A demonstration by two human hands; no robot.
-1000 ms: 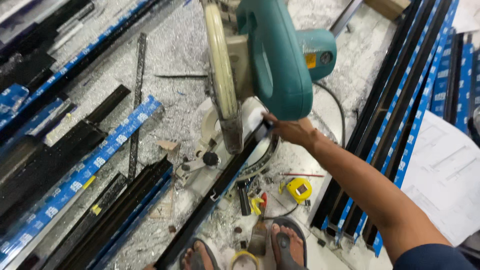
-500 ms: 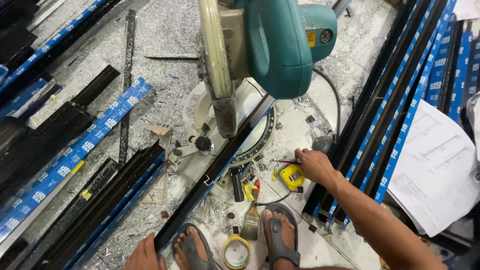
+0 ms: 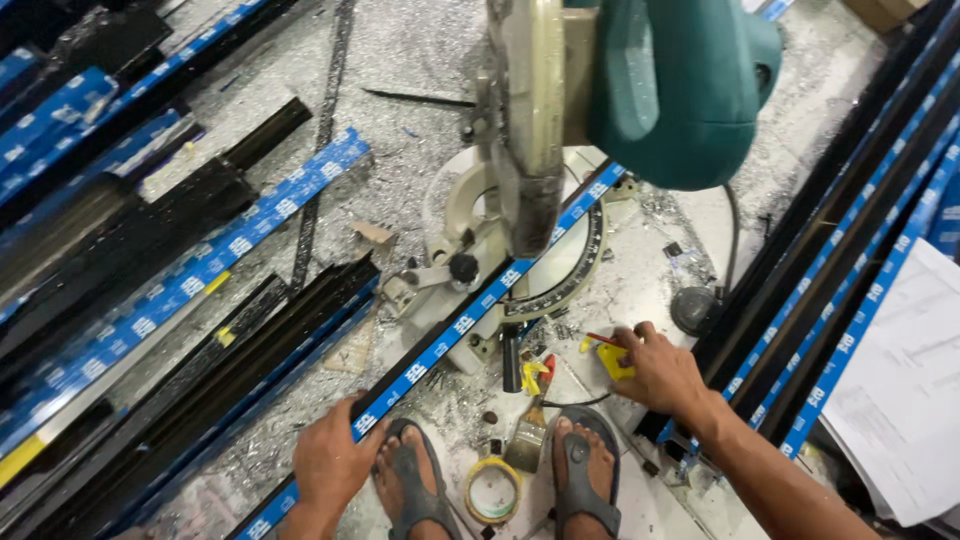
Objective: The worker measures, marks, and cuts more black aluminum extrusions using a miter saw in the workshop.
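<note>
Profile [image 3: 470,320] sits under raised saw [image 3: 640,90], uncut. Left hand [image 3: 335,462] grips it at 7 o'clock; right hand [image 3: 660,372] closes on yellow tape measure [image 3: 613,360] at 4 o'clock. Measuring not yet done.

The floor [image 3: 420,60] is pale and gritty, strewn all over with silvery metal shavings. A saw [image 3: 520,290] stands on it in the middle, with long black bars [image 3: 130,250] in blue striped wrap lying to both sides. A tape roll [image 3: 493,490], a paintbrush [image 3: 530,435] and white sheets of paper [image 3: 900,400] also lie there.
</note>
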